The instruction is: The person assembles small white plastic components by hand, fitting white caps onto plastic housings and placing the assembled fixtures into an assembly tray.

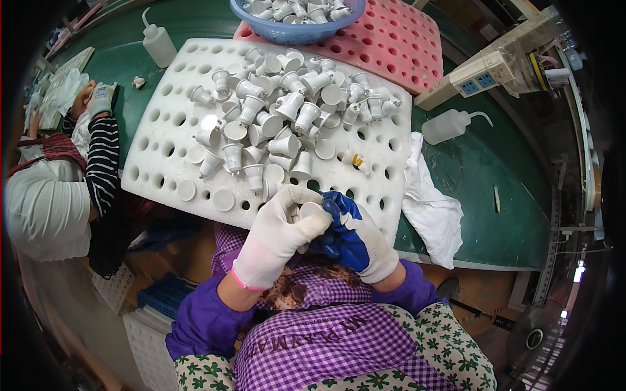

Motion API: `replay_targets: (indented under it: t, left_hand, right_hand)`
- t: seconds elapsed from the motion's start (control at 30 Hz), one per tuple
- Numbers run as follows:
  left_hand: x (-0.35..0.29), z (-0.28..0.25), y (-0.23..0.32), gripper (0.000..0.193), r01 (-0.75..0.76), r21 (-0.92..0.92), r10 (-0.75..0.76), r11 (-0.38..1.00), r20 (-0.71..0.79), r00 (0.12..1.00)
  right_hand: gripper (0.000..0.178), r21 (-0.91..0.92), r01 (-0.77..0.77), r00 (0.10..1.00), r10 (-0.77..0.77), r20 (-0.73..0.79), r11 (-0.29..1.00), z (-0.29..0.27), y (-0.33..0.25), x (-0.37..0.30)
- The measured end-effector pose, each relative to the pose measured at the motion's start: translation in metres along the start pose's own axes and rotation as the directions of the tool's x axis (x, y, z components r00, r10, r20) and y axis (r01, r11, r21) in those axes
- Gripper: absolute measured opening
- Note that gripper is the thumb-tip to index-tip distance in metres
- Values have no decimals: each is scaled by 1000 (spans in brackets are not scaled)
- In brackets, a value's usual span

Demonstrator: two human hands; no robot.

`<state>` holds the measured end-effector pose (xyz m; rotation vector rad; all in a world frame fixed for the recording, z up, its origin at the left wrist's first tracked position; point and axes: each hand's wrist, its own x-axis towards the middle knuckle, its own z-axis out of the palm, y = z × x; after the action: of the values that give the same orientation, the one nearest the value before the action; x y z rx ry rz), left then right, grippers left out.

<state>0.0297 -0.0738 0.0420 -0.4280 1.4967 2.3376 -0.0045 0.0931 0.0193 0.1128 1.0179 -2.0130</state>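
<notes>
So the white cup (312,210) was up in front of your chest, between your two gloved hands, just off the near edge of the foam board, with its round pale face turned up. Your left hand (283,221), in a white glove with a pink cuff edge, was mostly closed, thumb and curled fingers pinching that cup. Your right hand (355,234), in a blue-and-white glove, had its fingers bent inward right beside the cup, but I honestly couldn't tell how tight they were or whether they had hold of something, since the fingertips were bunched together. Just beyond your hands was the white foam board (184,166), full of holes, with a big messy pile of white cups (290,104) on it, some tipped over, some face up. A small yellow-and-white piece (358,164) sat right of the pile. Behind that, a blue basket (297,30) of similar cups stood on a pink foam board (417,36). A white cloth (433,205) lay along the right edge, near a squeeze bottle (447,127) lying tilted on the green table (482,189). Another bottle (160,47) stood at the far left, and a co-worker (49,208) in a white cap sat left of you.
</notes>
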Motion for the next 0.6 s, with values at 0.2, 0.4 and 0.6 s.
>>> replay_targets:
  t: [0.2,0.4,0.6]
  left_hand:
    - [-3,8,2,44,-117,158,125,980,-46,991]
    - [-3,9,-2,48,-197,162,201,967,-8,980]
    - [-5,11,-4,48,-220,239,238,946,-51,970]
  right_hand:
    - [36,-297,319,948,-308,86,900,-7,11,4]
    - [38,354,-104,994,111,-1,929,8,0,10]
    - [36,377,-136,990,138,24,916,11,2,11]
